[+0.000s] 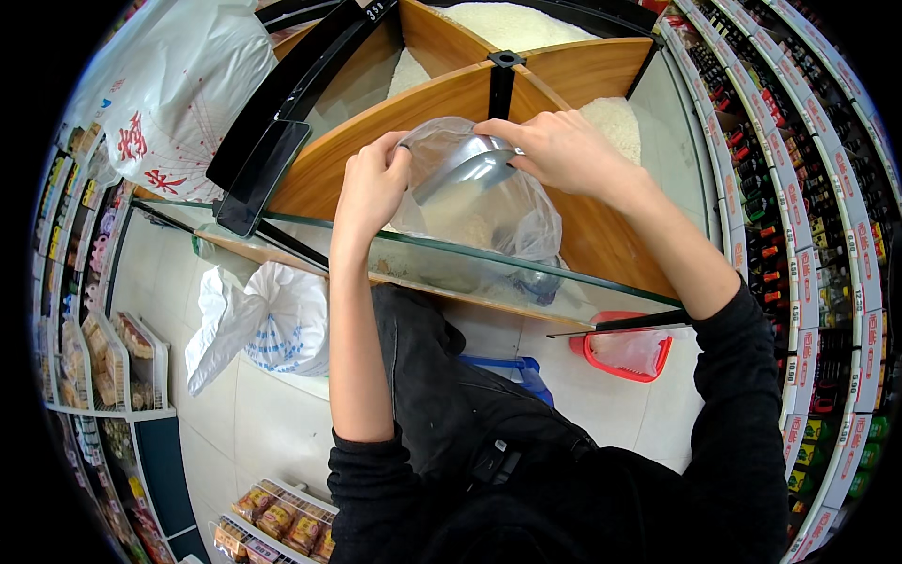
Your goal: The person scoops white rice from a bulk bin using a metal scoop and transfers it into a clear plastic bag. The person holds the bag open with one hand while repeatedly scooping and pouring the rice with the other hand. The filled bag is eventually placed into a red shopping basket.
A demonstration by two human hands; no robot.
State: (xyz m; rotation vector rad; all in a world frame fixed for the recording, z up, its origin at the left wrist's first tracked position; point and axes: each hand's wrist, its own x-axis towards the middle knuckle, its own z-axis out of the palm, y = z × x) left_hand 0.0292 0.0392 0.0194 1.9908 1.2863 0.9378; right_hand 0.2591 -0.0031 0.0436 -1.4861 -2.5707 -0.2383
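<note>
A clear plastic bag (535, 211) hangs with its mouth spread between my hands over a wood-and-glass bin. My left hand (377, 176) pinches the bag's left rim. My right hand (560, 151) holds the bag's right edge together with a shiny metal scoop (468, 166), whose bowl reaches into the bag. Pale grain, which looks like rice (458, 215), shows through the film below the scoop; whether it lies in the bag or behind it is partly unclear. The scoop's handle is hidden by my right hand.
Wooden dividers (430, 106) and a glass front edge (599, 278) surround the bag. White rice (514, 25) fills a rear compartment. A dark phone-like device (264, 176) leans at the left. Below are a tied white sack (289, 324) and a red basket (659, 363). Bottle shelves (796, 282) stand right.
</note>
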